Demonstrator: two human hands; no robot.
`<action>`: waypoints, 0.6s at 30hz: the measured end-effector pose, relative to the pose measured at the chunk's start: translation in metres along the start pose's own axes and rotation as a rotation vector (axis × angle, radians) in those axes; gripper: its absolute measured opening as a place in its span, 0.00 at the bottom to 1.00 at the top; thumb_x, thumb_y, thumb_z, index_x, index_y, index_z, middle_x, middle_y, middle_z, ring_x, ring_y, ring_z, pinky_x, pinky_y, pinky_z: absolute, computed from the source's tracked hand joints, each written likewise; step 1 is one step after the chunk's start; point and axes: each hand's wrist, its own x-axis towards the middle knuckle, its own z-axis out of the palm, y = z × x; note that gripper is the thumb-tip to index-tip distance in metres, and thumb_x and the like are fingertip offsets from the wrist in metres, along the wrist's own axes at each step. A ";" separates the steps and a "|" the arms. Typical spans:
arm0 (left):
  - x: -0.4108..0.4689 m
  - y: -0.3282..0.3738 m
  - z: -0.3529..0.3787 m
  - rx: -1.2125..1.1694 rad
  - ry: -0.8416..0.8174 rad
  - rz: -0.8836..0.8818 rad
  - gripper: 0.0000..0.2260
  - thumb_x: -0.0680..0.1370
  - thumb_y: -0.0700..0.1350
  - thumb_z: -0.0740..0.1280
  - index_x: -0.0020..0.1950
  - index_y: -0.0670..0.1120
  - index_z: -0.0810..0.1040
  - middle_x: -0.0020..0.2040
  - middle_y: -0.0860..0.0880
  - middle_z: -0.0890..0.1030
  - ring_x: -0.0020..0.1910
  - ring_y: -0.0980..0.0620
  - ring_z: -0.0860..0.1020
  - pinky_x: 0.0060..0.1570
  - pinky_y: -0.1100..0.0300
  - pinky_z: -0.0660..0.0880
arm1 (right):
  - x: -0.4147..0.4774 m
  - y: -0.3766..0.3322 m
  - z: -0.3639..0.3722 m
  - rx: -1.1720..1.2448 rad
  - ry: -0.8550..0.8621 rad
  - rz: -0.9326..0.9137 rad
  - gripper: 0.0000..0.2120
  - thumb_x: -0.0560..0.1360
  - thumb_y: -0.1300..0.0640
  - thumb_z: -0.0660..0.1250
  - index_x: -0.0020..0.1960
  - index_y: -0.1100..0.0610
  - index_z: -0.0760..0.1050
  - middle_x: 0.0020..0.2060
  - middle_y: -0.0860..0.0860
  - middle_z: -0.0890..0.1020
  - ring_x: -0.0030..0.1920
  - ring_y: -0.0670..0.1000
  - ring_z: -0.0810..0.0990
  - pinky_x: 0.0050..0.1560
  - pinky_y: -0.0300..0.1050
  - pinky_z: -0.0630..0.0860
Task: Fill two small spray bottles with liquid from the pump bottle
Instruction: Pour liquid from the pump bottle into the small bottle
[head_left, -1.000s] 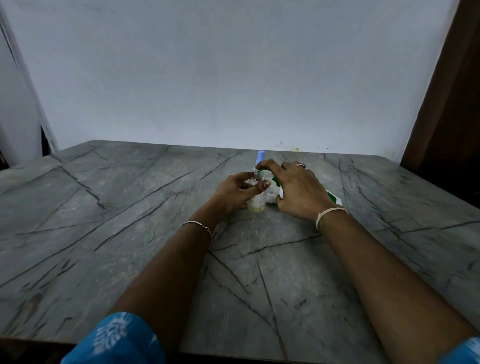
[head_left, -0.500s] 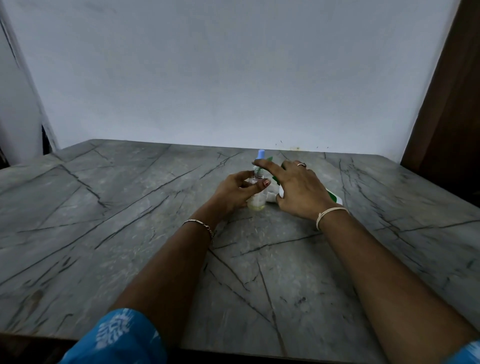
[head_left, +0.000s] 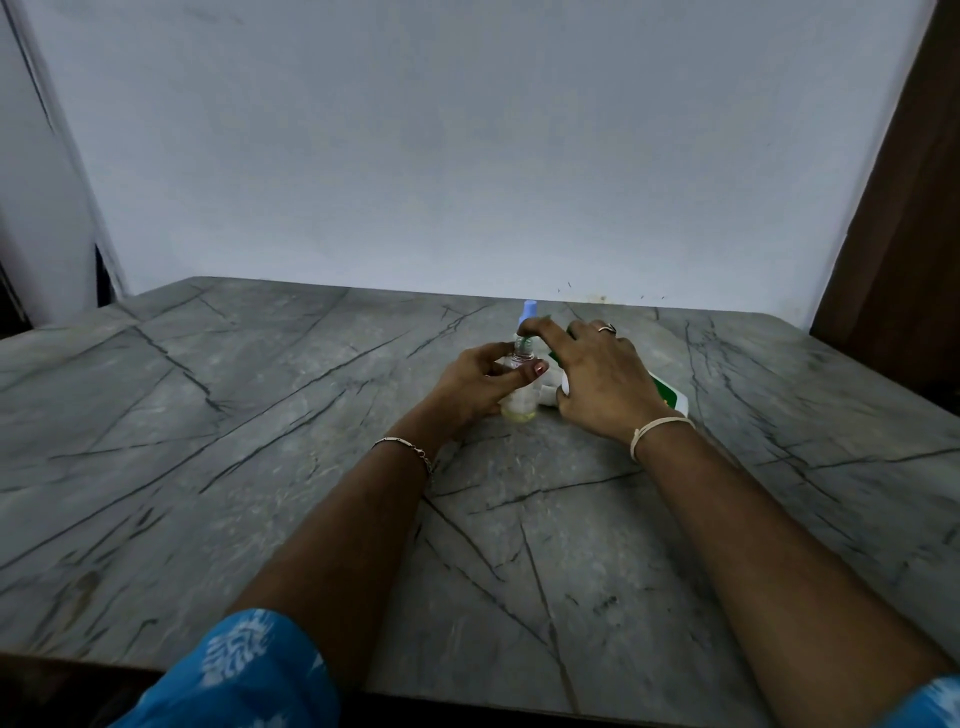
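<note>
The left hand (head_left: 475, 387) grips the small spray bottle (head_left: 519, 402), which stands upright on the table (head_left: 260, 415). The right hand (head_left: 602, 379) hides most of the pump bottle (head_left: 670, 397). Its index fingertip is at the spray bottle's neck, but whether it grips anything cannot be determined. A blue cap (head_left: 530, 309) shows behind, with whatever is beneath it hidden.

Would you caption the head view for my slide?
Left hand holds small clear spray bottle; right hand reaches its top.

Counter (head_left: 208, 415), 1; clear spray bottle (head_left: 519, 402), 1 (blue cap (head_left: 530, 307) behind it, 1); pump bottle (head_left: 671, 396), 1; my left hand (head_left: 472, 384) and right hand (head_left: 602, 379), 2.
</note>
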 end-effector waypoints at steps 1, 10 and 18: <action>0.000 0.000 0.000 0.008 -0.002 0.002 0.22 0.72 0.57 0.72 0.64 0.53 0.74 0.50 0.49 0.82 0.51 0.49 0.81 0.54 0.46 0.78 | -0.001 0.000 -0.001 -0.001 -0.004 -0.001 0.37 0.71 0.55 0.69 0.74 0.43 0.55 0.52 0.55 0.76 0.58 0.59 0.73 0.57 0.55 0.71; -0.002 0.002 0.001 0.014 0.002 0.000 0.17 0.71 0.57 0.72 0.58 0.57 0.75 0.47 0.49 0.83 0.49 0.48 0.81 0.51 0.46 0.79 | 0.002 -0.003 -0.005 0.104 -0.030 0.011 0.33 0.69 0.59 0.68 0.71 0.47 0.60 0.49 0.54 0.75 0.55 0.59 0.73 0.55 0.56 0.73; -0.003 0.003 0.000 0.022 -0.008 0.021 0.22 0.72 0.57 0.71 0.63 0.51 0.75 0.48 0.49 0.82 0.49 0.51 0.81 0.48 0.54 0.80 | -0.003 -0.001 -0.003 0.075 0.000 0.007 0.37 0.69 0.57 0.70 0.71 0.41 0.56 0.50 0.54 0.76 0.56 0.58 0.74 0.55 0.54 0.72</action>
